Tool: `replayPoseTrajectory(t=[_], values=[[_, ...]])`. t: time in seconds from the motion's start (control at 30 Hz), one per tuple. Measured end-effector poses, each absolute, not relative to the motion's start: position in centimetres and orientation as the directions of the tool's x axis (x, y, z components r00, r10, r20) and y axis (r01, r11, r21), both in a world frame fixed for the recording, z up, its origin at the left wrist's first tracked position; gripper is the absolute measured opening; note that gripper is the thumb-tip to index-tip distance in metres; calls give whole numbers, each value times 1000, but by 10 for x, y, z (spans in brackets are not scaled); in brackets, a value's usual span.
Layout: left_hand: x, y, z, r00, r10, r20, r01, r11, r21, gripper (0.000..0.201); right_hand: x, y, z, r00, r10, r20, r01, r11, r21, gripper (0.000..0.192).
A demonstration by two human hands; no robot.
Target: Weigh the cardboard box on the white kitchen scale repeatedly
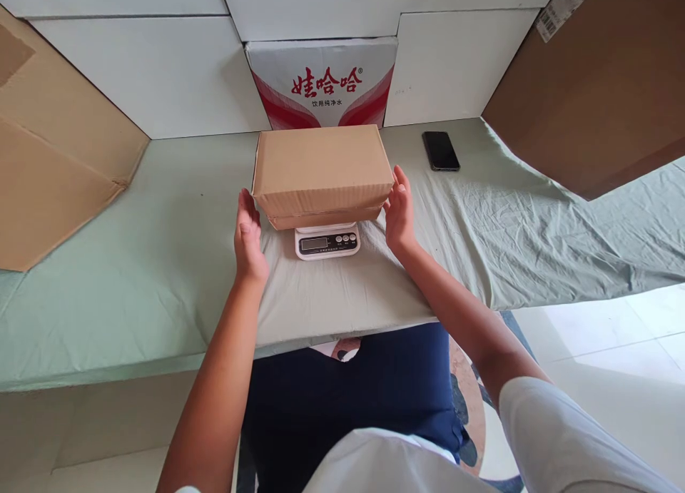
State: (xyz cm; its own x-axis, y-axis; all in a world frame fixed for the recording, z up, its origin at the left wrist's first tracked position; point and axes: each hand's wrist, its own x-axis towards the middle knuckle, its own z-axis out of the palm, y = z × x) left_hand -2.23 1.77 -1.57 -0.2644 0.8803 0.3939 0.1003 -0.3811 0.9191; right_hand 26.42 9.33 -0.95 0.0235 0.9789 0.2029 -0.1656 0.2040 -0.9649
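Flanking a cardboard box (322, 166) on a small scale (327, 241), left hand (249, 237) and right hand (400, 212) spread flat, maybe just touching, phone (440, 150) far right.

Bright even daylight, soft shadow under the box (322, 166), sunlit floor (604, 336) glare at right, wide-angle bending at edges, sharp focus

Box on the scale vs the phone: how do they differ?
The cardboard box is brown, bulky and sits on the scale between the left hand and right hand. The phone is black, thin, flat on the cloth, untouched. Both are rectangular.
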Motion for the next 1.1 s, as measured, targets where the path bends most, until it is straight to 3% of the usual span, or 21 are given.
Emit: replayPoseTrajectory(t=[0.3,0.53,1.1], values=[[-21,17,-13,-274,881,386,77,-380,922,97,263,93,-12,10,981,196,-168,195,-966,71],[-24,20,-20,-268,881,390,108,-375,921,90,259,84,1,60,988,144,-290,155,-944,60],[-28,22,-25,-232,876,422,110,-408,907,82,258,86,1,42,981,187,-282,192,-940,61]])
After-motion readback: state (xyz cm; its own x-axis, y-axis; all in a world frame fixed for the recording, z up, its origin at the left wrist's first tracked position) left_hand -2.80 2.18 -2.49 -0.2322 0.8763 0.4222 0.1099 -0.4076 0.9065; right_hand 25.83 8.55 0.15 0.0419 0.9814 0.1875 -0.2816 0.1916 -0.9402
